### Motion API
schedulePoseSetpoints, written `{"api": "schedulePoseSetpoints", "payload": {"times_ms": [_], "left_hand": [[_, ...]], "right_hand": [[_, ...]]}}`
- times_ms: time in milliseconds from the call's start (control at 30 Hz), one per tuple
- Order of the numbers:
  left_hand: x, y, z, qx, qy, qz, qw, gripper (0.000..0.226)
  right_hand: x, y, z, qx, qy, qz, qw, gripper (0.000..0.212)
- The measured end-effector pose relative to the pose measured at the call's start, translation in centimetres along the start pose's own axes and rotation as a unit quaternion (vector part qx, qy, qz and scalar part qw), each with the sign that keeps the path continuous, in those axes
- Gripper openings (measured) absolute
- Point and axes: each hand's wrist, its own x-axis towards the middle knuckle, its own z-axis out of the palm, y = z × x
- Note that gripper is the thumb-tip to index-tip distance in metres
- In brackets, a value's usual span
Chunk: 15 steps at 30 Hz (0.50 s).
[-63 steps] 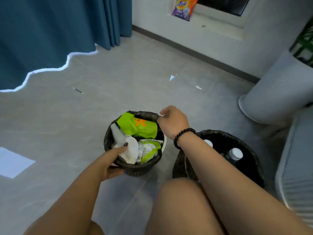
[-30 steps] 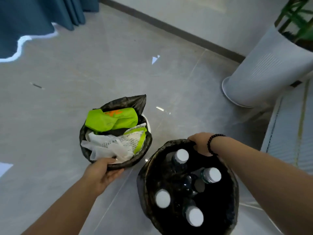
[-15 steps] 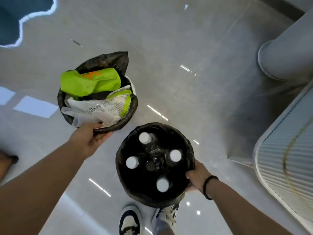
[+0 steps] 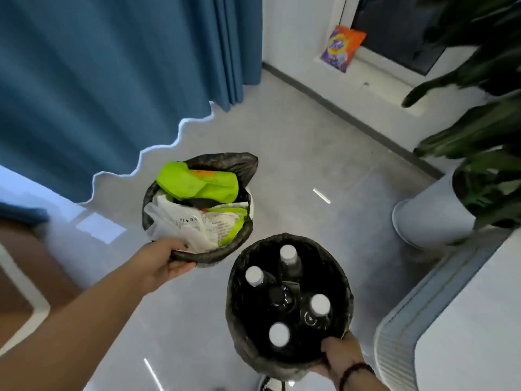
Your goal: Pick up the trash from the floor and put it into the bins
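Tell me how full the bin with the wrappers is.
Full to the brim. In the wrapper bin, held by the left hand, the green packet and white wrappers pile up to its rim.

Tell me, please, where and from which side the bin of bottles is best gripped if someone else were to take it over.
Grip the bin of bottles at its far rim, coming from above on the side opposite the right hand, which pinches the near rim. That far edge is bare, and the liner folded over it gives purchase. The upright white-capped bottles stand inside, so keep fingers on the rim, probably not deep within.
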Motion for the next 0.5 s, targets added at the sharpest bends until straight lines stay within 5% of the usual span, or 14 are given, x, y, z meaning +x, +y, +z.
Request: {"api": "schedulePoseSetpoints", "payload": {"times_ms": [200, 500], "left_hand": [[-7.0, 6.7, 0.5, 0.021, -0.016, 0.027, 0.999, 0.016], [-8.3, 16.9, 1.8, 0.026, -0.008, 0.026, 0.999, 0.022]], "right_hand": [[-11.8, -11.7, -0.6, 0.108, -0.019, 0.029, 0.994, 0.032], [-14.7, -22.4, 3.9, 0.172, 0.014, 0.035, 0.984, 0.030]]}}
